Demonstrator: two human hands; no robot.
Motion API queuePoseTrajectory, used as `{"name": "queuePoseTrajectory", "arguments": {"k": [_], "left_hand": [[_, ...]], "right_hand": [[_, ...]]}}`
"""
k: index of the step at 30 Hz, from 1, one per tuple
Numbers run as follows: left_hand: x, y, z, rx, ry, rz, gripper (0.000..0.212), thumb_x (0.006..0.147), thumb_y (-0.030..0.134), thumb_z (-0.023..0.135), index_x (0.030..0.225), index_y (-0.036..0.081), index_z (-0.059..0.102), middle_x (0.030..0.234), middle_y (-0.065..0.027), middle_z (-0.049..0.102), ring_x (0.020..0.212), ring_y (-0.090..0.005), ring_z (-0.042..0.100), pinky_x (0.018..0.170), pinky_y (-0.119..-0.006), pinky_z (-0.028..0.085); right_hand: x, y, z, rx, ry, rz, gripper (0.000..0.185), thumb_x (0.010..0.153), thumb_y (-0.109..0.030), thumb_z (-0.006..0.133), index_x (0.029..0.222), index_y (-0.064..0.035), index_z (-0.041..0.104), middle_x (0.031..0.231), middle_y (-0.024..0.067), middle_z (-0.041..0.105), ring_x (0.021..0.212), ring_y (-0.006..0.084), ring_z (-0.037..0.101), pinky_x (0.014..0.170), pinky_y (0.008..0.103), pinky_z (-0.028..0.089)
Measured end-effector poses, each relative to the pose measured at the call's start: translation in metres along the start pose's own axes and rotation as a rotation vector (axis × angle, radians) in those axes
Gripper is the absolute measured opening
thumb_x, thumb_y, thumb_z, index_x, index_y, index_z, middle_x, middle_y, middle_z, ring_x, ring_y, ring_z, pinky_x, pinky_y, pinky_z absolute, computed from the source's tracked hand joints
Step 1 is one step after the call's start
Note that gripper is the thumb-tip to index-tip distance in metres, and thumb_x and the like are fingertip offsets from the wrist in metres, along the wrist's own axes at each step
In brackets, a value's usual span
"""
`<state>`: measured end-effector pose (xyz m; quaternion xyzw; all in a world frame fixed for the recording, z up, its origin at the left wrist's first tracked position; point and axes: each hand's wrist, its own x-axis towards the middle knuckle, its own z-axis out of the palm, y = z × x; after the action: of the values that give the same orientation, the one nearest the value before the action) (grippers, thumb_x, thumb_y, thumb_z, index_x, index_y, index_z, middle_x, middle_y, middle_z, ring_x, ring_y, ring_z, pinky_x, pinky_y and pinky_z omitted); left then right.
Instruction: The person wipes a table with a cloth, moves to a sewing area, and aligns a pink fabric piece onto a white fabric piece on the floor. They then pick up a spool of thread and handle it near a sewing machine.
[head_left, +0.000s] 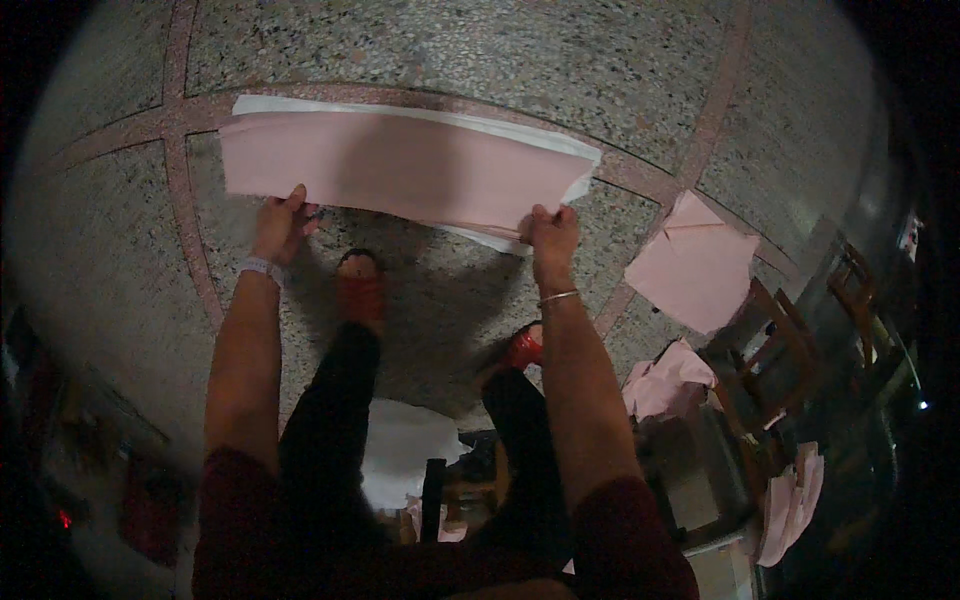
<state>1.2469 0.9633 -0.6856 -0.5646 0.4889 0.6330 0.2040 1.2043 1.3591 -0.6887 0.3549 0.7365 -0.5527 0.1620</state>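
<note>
A long pink sheet, paper or thin cloth, spreads across the view above the terrazzo floor. White sheets show beneath it along the far edge and at the right end. My left hand grips the near edge toward the left, thumb on top. At the near right corner, my right hand pinches the layered edge between thumb and fingers. A round shadow falls on the middle of the pink sheet. Whether the stack rests on the floor or is slightly lifted, I cannot tell.
To the right lies a smaller pink stack, with crumpled pink pieces nearer me. Wooden chair frames stand along that side. More folded pink sheets are at lower right. My feet in red footwear are apart; a white sheet lies between my legs.
</note>
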Motion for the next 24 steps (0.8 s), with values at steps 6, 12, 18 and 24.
{"name": "queuePoseTrajectory", "arguments": {"k": [6, 12, 18, 24], "left_hand": [[-0.036, -0.032, 0.000, 0.591, -0.089, 0.102, 0.051, 0.090, 0.029, 0.060, 0.131, 0.004, 0.041, 0.117, -0.0118, 0.056, 0.094, -0.0228, 0.059, 0.071, -0.035, 0.050], [-0.105, -0.064, -0.046, 0.715, -0.394, 0.476, 0.039, 0.091, 0.028, 0.058, 0.124, 0.009, 0.052, 0.116, -0.0058, 0.059, 0.094, -0.0207, 0.060, 0.079, -0.032, 0.048], [-0.206, -0.059, -0.100, 0.368, -0.425, 0.189, 0.032, 0.085, 0.014, 0.063, 0.114, 0.003, 0.057, 0.104, -0.0114, 0.062, 0.098, -0.0198, 0.058, 0.087, -0.034, 0.047], [-0.293, -0.016, -0.141, 0.473, -0.359, 0.115, 0.034, 0.086, 0.014, 0.061, 0.118, 0.006, 0.054, 0.090, -0.0075, 0.061, 0.071, -0.0155, 0.057, 0.057, -0.032, 0.047]], "right_hand": [[-0.020, 0.025, -0.036, -0.443, 0.118, -0.206, 0.052, 0.074, -0.023, 0.074, 0.107, 0.0064, 0.048, 0.099, 0.0201, 0.059, 0.095, 0.0332, 0.057, 0.081, 0.0412, 0.047], [-0.092, -0.027, -0.092, -0.638, -0.342, 0.031, 0.037, 0.081, -0.023, 0.064, 0.108, 0.0018, 0.058, 0.089, 0.0143, 0.066, 0.084, 0.0237, 0.064, 0.076, 0.0351, 0.049], [-0.196, -0.066, -0.158, -0.634, -0.379, -0.043, 0.023, 0.085, -0.019, 0.056, 0.099, -0.0027, 0.063, 0.086, 0.0175, 0.066, 0.080, 0.0309, 0.063, 0.071, 0.0410, 0.049], [-0.299, -0.152, -0.193, -0.711, -0.534, -0.151, 0.023, 0.087, -0.027, 0.056, 0.097, -0.0061, 0.062, 0.082, 0.0231, 0.062, 0.077, 0.0369, 0.062, 0.067, 0.0404, 0.048]]}}
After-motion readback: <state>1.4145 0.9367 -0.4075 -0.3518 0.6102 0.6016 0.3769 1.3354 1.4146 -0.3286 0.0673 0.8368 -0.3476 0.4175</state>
